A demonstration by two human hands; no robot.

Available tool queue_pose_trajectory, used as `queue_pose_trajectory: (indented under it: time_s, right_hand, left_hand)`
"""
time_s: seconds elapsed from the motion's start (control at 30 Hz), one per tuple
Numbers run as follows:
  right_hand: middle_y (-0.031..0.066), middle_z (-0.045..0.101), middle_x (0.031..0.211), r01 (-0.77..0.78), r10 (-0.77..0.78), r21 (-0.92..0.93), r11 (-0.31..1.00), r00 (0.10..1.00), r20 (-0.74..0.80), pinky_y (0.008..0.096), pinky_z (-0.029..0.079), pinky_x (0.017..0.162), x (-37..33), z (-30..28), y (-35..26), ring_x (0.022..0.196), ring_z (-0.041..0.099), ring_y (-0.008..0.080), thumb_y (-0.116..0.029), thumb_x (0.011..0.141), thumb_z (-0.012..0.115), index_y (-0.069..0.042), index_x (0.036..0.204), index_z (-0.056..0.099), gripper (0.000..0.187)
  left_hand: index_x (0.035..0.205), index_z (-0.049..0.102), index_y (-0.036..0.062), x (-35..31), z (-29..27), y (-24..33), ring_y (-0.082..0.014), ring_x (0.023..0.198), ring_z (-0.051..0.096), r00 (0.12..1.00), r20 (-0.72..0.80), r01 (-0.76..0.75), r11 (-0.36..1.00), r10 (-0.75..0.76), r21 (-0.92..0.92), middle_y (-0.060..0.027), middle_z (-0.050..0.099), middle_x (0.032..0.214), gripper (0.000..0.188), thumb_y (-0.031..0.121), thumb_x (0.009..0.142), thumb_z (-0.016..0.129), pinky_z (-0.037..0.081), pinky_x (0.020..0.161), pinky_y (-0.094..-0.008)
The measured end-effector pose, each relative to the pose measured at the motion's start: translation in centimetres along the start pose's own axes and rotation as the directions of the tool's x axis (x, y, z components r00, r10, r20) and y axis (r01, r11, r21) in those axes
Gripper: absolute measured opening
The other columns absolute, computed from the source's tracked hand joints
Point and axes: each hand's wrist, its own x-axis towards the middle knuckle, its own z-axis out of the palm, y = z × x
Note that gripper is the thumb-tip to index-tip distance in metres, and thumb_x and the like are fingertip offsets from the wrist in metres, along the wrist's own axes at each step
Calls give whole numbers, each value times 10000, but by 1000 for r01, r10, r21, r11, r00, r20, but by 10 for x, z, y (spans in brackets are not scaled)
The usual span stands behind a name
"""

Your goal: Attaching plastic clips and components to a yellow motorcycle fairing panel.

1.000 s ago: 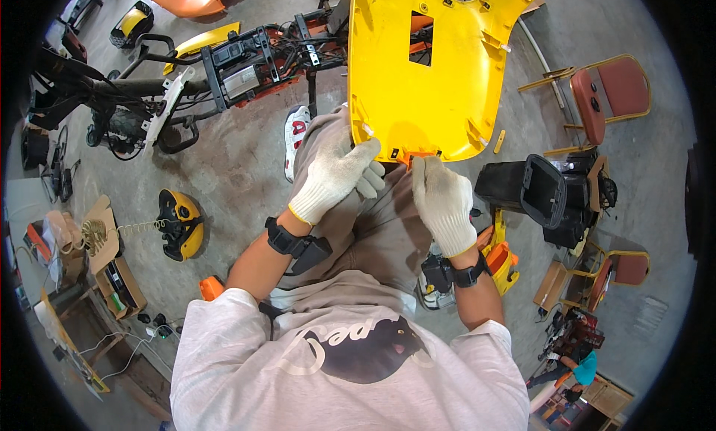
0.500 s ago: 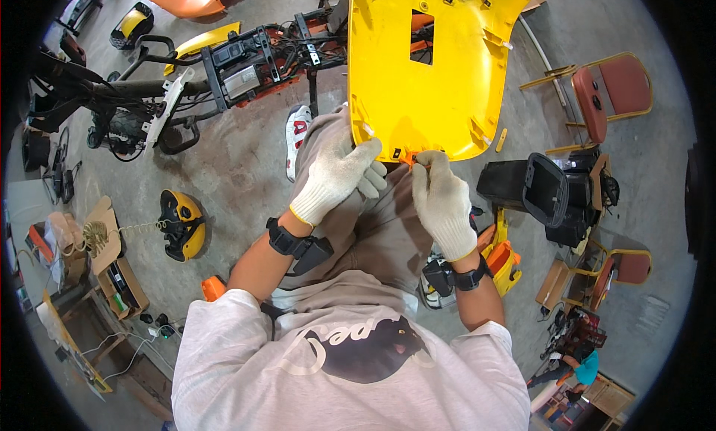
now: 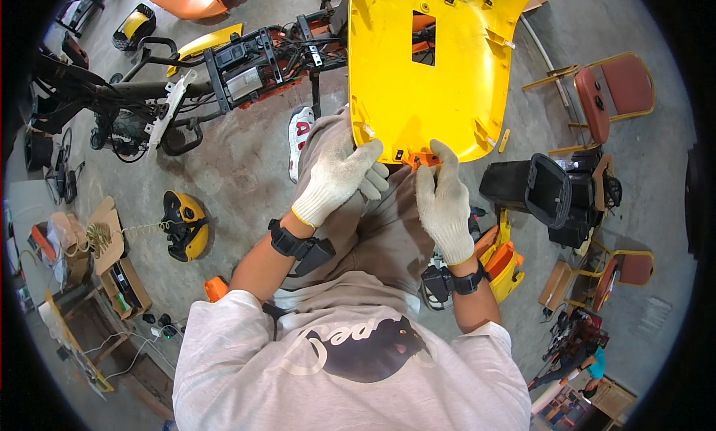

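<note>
A large yellow plastic body panel (image 3: 425, 95) lies over my knees, inner face up, with clip posts along its rim and a rectangular cutout. My left hand (image 3: 339, 170), in a white knit glove, grips the panel's near left corner, thumb on top and fingers partly hidden. A small orange plastic piece (image 3: 422, 160) sits at the middle of the near edge. Beside it, my gloved right hand (image 3: 444, 203) is open, thumb and forefinger spread around the piece's right end. Whether a fingertip touches the orange piece I cannot tell.
On the left stands a stripped vehicle frame (image 3: 246, 69) with exposed wiring. A yellow-and-black helmet (image 3: 186, 226) lies on the floor. To the right are a black bin (image 3: 522, 188), red-brown chairs (image 3: 623, 84) and yellow-orange panels (image 3: 507, 267). Another person (image 3: 594, 367) is far off at lower right.
My right hand has loosened its pinch at the orange piece; thumb and forefinger have parted, exposing more of it. My left hand stays on the panel corner.
</note>
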Motion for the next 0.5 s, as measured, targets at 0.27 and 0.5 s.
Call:
queue_pose_trajectory:
  time_s: [0.27,0.5]
  right_hand:
    - [138,755,929,-76,85,135,988,994,-65,351,578,777,-3,-3,3,792,736,225,-192,985,713,-20,1223,694,295]
    - [105,777,907,-142,175,334,932,982,-73,314,575,768,-17,-16,10,769,722,160,-152,944,771,-20,1114,760,216]
  left_hand:
    - [1368,555,5,0,0,0,-226,651,741,1000,-7,-12,1000,12,2,-173,740,910,359,220,1082,585,619,537,-317]
    - [1342,571,-2,-2,2,3,-237,649,738,1000,4,-15,999,15,-50,-187,733,921,354,233,1078,600,616,536,-321]
